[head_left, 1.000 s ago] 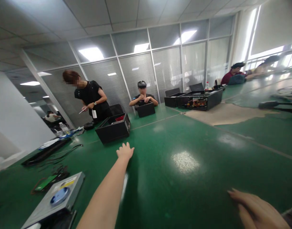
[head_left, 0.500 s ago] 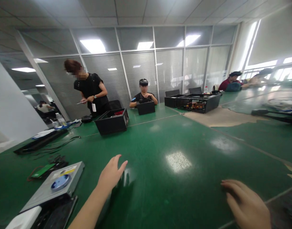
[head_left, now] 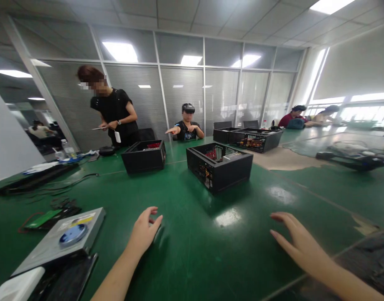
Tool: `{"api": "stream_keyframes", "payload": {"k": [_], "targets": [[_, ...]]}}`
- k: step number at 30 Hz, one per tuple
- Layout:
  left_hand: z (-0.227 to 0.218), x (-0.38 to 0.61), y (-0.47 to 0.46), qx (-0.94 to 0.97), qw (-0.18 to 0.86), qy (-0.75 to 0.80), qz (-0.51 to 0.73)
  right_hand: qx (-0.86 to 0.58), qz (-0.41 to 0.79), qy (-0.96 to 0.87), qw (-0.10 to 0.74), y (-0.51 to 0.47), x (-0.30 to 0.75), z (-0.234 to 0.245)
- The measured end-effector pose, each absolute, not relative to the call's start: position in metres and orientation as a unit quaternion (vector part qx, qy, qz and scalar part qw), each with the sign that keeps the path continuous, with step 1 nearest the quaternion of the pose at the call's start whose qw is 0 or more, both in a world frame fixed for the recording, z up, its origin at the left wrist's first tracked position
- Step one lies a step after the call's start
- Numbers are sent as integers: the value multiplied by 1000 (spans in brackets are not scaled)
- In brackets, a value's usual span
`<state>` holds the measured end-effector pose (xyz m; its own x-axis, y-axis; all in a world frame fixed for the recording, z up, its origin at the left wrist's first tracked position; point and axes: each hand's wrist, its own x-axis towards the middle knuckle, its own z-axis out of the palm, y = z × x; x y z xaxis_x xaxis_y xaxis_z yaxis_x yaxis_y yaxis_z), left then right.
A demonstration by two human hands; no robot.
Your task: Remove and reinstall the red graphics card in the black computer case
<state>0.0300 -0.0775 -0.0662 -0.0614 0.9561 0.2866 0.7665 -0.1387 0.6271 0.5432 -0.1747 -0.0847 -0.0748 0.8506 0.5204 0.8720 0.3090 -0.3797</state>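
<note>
A black computer case [head_left: 215, 171] sits on the green table [head_left: 192, 251] beyond both my hands, its top uncovered and red and metal parts showing inside. My left hand [head_left: 144, 230] hovers over the table, fingers apart and nothing in them. At the right, my right hand [head_left: 292, 234] is likewise empty, thumb and fingers spread. Neither hand touches the case. Left of my left hand lies a silver optical drive [head_left: 63, 234] with a round blue object [head_left: 73, 235] on top.
Another open case [head_left: 144, 159] stands back left; a further open case [head_left: 260, 140] is back right on brown paper [head_left: 292, 158]. A green circuit board [head_left: 41, 220] lies left. A seated person [head_left: 188, 125] faces me with an arm stretched out; another person [head_left: 113, 108] stands at left.
A black case has come from in front of the seated person toward me, to the table's middle. That person's arm now reaches out sideways. My right hand has moved a little left and forward.
</note>
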Motion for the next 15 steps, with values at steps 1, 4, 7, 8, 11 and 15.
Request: {"api": "stream_keyframes", "payload": {"k": [1, 4, 7, 8, 11, 15], "targets": [[-67, 31, -78, 676, 144, 636, 342, -563, -14, -753, 341, -161, 538, -61], [-71, 33, -78, 690, 148, 621, 342, -503, -51, -786, 357, -97, 520, 14], [-74, 31, -75, 698, 149, 614, 337, -506, -89, -789, 336, -9, 507, 67], [-74, 30, -75, 698, 151, 614, 336, -535, -85, -785, 300, 19, 504, 76], [-70, 25, -76, 697, 145, 614, 341, -620, -20, -768, 160, 83, 499, 82], [-63, 25, -80, 712, 116, 602, 344, -633, 28, -770, 80, 109, 499, 59]]}}
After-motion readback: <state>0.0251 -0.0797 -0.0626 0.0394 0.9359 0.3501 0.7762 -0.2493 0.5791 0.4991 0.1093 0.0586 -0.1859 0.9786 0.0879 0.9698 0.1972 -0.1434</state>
